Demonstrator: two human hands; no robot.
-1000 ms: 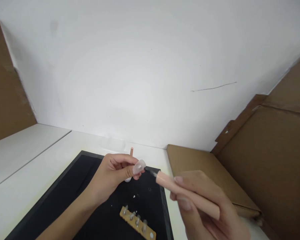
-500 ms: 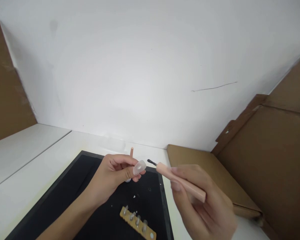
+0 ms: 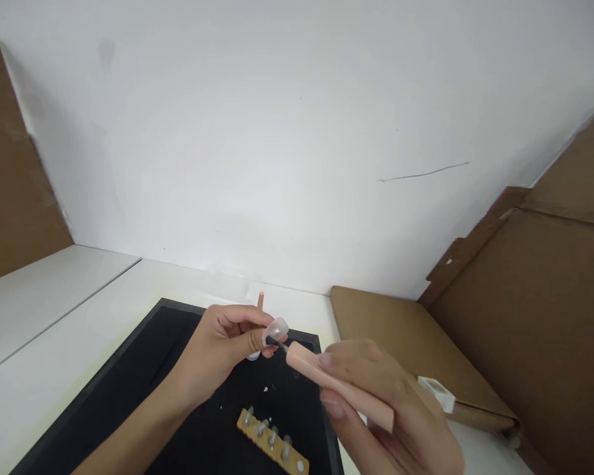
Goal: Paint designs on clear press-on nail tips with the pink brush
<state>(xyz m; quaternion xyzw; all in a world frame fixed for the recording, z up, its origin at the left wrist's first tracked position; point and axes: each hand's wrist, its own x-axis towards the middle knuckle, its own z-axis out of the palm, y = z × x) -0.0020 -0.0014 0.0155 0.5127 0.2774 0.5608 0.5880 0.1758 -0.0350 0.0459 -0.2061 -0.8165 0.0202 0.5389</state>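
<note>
Between the thumb and fingers of my left hand (image 3: 228, 346) is a clear, whitish nail tip (image 3: 279, 328). My right hand (image 3: 386, 402) grips a pink brush handle (image 3: 341, 388), whose dark bristles (image 3: 276, 342) touch or overlap the lower edge of the nail tip near my left thumb. Below the hands, a yellowish strip (image 3: 272, 447) holding several clear nail tips lies on the black mat (image 3: 202, 429). Behind my left fingers stands a pink stick-like piece (image 3: 261, 301), with a white round part partly hidden beneath it.
Flat cardboard (image 3: 391, 323) lies at the right, with a small white box (image 3: 436, 394) at its near edge. Tall cardboard (image 3: 539, 310) rises beyond it, and more cardboard (image 3: 20, 171) stands at the left. A white wall (image 3: 277, 145) closes off the back.
My right hand has moved left and slightly down, bringing the brush from beside the nail tip onto its lower edge. The small white box has come into view. My left hand is nearly still.
</note>
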